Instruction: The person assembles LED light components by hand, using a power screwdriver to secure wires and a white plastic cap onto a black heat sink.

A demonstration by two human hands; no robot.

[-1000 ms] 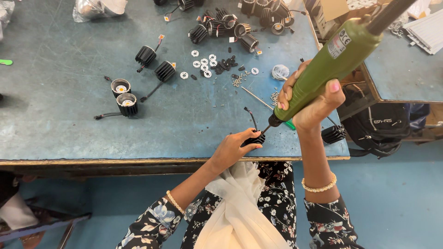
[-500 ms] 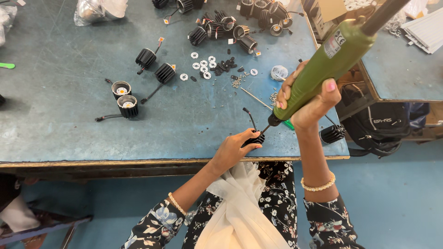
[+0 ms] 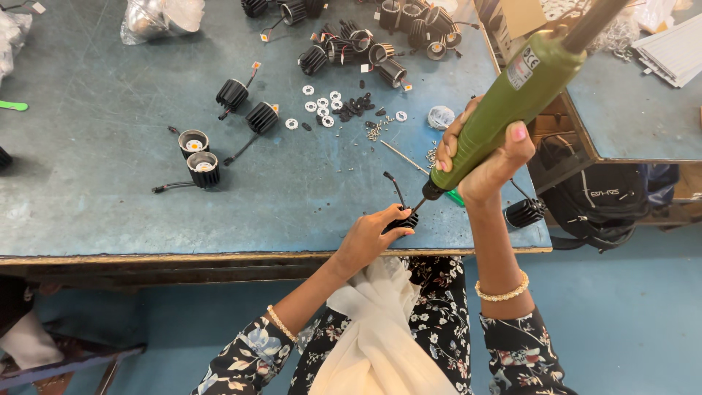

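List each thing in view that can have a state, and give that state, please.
Green electric screwdriver: gripped in the right hand, tilted, tip down on the part.
Small black finned part: held by the left hand at the table edge.
Two black housings: upright, open tops up, wires attached.
White washers: loose, scattered.
Black backpack: on the floor beside the table.

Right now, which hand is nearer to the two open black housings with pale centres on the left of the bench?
Left. The left hand grips a finned black part to the right of the two housings; the right hand, on the green screwdriver, is farther right.
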